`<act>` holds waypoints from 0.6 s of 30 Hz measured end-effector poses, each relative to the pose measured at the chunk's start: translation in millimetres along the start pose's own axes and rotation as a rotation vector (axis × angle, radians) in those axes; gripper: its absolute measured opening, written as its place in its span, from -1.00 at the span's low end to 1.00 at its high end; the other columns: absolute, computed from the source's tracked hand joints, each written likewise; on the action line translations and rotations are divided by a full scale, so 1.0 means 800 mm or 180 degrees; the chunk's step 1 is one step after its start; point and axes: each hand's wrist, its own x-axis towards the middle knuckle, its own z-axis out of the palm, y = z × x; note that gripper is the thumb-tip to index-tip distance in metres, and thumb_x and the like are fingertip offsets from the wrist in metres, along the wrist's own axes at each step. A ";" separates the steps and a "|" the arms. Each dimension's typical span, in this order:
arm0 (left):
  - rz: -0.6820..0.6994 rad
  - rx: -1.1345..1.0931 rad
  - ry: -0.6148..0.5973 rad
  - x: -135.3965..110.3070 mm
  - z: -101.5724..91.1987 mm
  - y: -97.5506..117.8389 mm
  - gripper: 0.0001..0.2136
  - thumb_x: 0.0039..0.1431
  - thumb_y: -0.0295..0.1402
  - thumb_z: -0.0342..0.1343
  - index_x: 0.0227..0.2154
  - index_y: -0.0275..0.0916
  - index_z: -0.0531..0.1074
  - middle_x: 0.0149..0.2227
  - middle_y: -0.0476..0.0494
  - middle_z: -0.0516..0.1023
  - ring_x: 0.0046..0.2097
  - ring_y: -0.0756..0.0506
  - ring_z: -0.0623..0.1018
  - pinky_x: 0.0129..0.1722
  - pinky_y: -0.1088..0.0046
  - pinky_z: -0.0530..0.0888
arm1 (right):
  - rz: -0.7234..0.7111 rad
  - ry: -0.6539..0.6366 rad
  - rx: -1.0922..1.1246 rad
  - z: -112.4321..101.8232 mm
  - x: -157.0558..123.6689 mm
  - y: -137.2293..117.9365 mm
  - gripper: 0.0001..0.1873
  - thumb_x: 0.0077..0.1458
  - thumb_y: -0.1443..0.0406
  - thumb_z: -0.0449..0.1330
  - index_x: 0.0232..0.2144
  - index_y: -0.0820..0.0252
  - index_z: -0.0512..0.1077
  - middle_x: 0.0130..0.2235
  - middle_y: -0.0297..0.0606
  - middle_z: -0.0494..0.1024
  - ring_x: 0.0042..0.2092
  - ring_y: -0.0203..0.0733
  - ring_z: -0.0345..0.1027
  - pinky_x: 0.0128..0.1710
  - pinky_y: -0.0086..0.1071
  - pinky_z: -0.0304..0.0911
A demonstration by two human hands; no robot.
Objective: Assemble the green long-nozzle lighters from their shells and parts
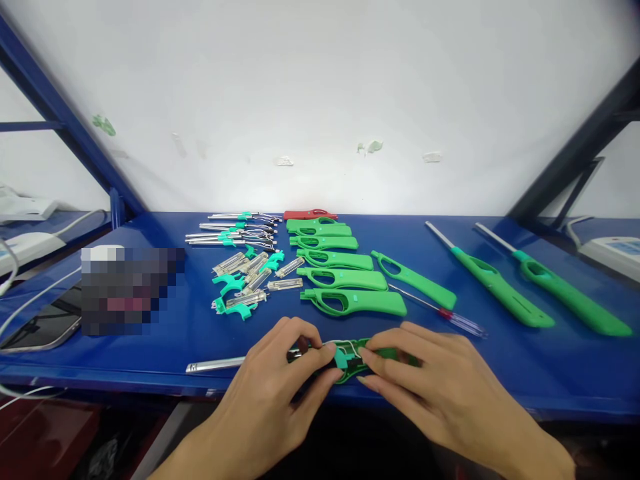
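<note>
Close to the front edge of the blue table, an opened gas lighter (pixel 345 359) lies between my hands, its green shell showing a teal trigger piece and white wires inside. Its metal tube (pixel 215 365) sticks out to the left. My left hand (pixel 280 380) is closed on the lighter near the trigger, thumb and fingers pinching it. My right hand (pixel 425 373) is closed around the shell's right part, with its fingertips at the wires. The palms hide much of the lighter. Behind it are several green lighter shells (pixel 370 303) in a column.
Metal tubes with wires (pixel 230 237) and clear gas tanks (pixel 255 283) lie left of the shells. To the right are a screwdriver (pixel 463 322) and two assembled lighters (pixel 500 287), (pixel 575 293). A phone (pixel 45 323) lies at the left; a white wall stands behind.
</note>
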 end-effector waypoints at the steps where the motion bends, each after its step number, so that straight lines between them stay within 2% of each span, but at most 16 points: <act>1: 0.0009 0.0011 0.0008 0.000 0.000 0.000 -0.84 0.49 -0.50 0.16 0.03 -0.22 0.53 -0.10 -0.14 0.50 -0.20 -0.04 0.51 -0.29 0.46 0.51 | -0.0003 -0.0005 -0.0006 0.000 0.000 -0.001 -0.82 0.54 0.23 0.15 -0.08 0.07 0.57 -0.09 -0.28 0.69 -0.20 -0.17 0.57 -0.25 -0.29 0.36; 8: 0.0083 0.0020 0.0016 -0.003 -0.001 0.001 -0.81 0.50 -0.52 0.14 0.08 -0.22 0.51 -0.09 -0.13 0.50 -0.19 -0.03 0.49 -0.22 0.44 0.53 | 0.0177 0.0083 0.0190 0.002 -0.003 0.001 -0.84 0.53 0.25 0.18 -0.07 0.01 0.59 -0.09 -0.33 0.70 -0.14 -0.19 0.61 -0.15 -0.31 0.43; 14: 0.0048 -0.0031 -0.0050 -0.004 0.000 0.001 -0.77 0.52 -0.50 0.14 0.15 -0.20 0.50 -0.07 -0.12 0.51 -0.12 -0.03 0.53 -0.13 0.48 0.54 | 0.0363 0.0216 0.0235 0.005 -0.007 0.005 -0.74 0.56 0.25 0.15 0.19 -0.13 0.47 0.05 -0.41 0.69 -0.03 -0.27 0.65 -0.06 -0.37 0.46; 18: 0.0071 -0.0047 0.0023 -0.005 0.000 0.000 -0.70 0.51 -0.48 0.17 0.23 -0.24 0.46 -0.04 -0.14 0.55 -0.08 -0.04 0.54 -0.05 0.47 0.55 | 0.0447 0.0103 0.0195 0.007 -0.008 0.006 -0.74 0.56 0.24 0.14 0.19 -0.16 0.45 0.08 -0.44 0.68 0.00 -0.27 0.65 0.01 -0.36 0.46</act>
